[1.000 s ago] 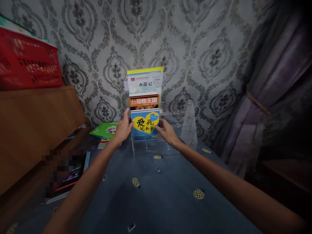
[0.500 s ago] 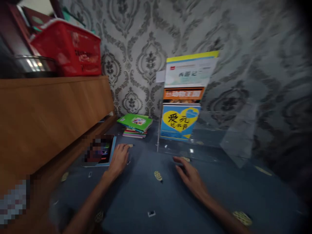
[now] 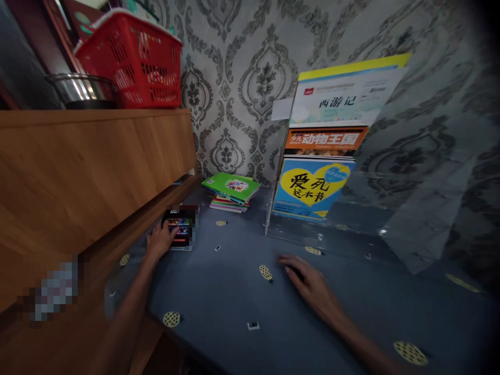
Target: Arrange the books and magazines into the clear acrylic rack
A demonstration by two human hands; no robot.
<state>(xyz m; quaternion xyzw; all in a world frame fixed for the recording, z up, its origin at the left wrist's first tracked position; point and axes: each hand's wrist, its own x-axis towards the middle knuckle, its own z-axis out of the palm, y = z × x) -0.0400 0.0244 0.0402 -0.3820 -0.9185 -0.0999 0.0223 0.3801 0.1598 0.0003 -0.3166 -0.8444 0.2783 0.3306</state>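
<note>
My left hand [image 3: 160,240] rests at the left edge of a dark book [image 3: 183,229], its fingers spread over the cover. That book lies on the table at the left, partly blurred by blocks. My right hand [image 3: 308,284] is just above or on the tablecloth, holding nothing, with thumb and gently bent fingers apart. Beyond it stands a clear acrylic rack [image 3: 351,233]. In the rack a blue book with a yellow heart [image 3: 314,190], an orange-topped book [image 3: 328,139] and a white book with a yellow top edge [image 3: 339,99] stand in tiers.
A stack of books with a green one on top [image 3: 230,186] lies by the wall. On the left, a wooden cabinet [image 3: 97,172] carries a red basket [image 3: 156,67] and a metal bowl [image 3: 84,88]. The tablecloth [image 3: 219,291] is blue-grey with pineapple prints.
My left hand has moved left from beside the dark book onto its cover. My right hand stays near the same spot. The view has shifted, so the rack appears farther right and larger.
</note>
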